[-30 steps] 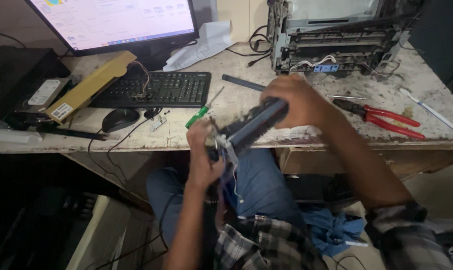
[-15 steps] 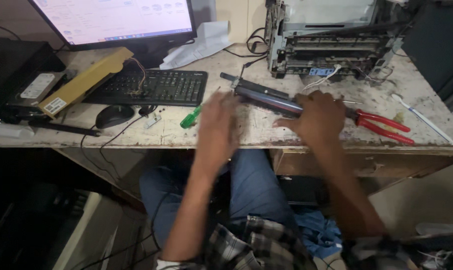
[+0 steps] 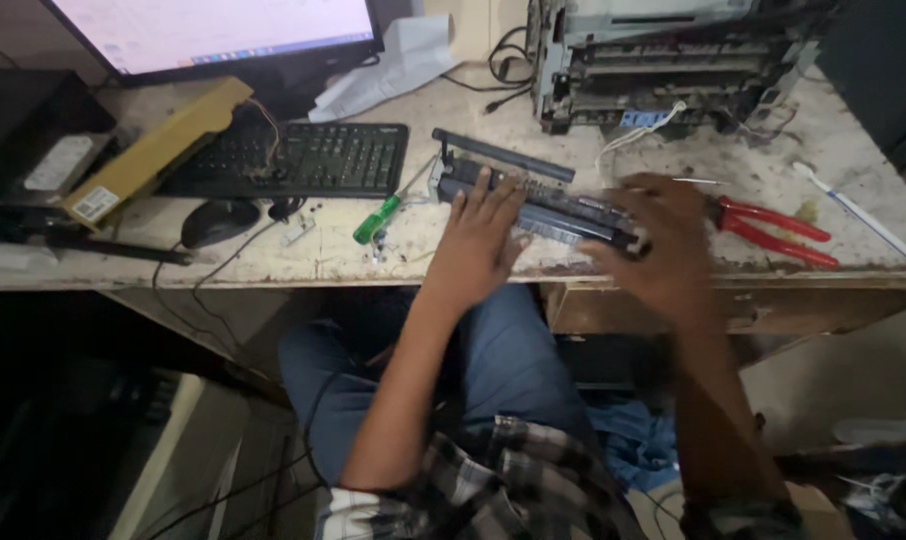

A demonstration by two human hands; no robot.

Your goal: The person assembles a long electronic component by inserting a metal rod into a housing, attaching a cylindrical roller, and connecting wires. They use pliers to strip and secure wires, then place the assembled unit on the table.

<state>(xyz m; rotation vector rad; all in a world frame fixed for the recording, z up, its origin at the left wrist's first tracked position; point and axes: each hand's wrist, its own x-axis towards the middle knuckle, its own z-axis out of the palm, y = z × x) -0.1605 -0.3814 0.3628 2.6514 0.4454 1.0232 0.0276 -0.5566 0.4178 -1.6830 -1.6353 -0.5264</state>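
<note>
A long black plastic printer cartridge [image 3: 543, 205] is lying across the middle of the frame on the worn, stained pale counter [image 3: 313, 262], close to its front edge and slanting down toward the right. The left hand [image 3: 478, 240] is resting flat on the cartridge's left half, its fingers spread and pressing down on top of it rather than wrapping it. The right hand [image 3: 663, 245] is blurred at the cartridge's right end; its fingers are curling over that end, but whether the grip is closing on it cannot be told.

Just left of the left hand, a green-handled screwdriver [image 3: 378, 218] is lying on the counter. To the right of the right hand, red-handled pliers [image 3: 773, 230] are lying flat, and further right a white toothbrush-like stick [image 3: 858, 212] is sitting near the edge. In the upper right of the frame a grey opened printer chassis [image 3: 663, 65] is standing at the back of the counter. In the upper left a black keyboard [image 3: 298, 160] is sitting below a lit monitor [image 3: 213, 30], with a long yellowish cardboard box [image 3: 158, 150] leaning beside it and a black mouse [image 3: 218, 220] in front. The person's blue trousers [image 3: 493, 360] are showing below the counter.
</note>
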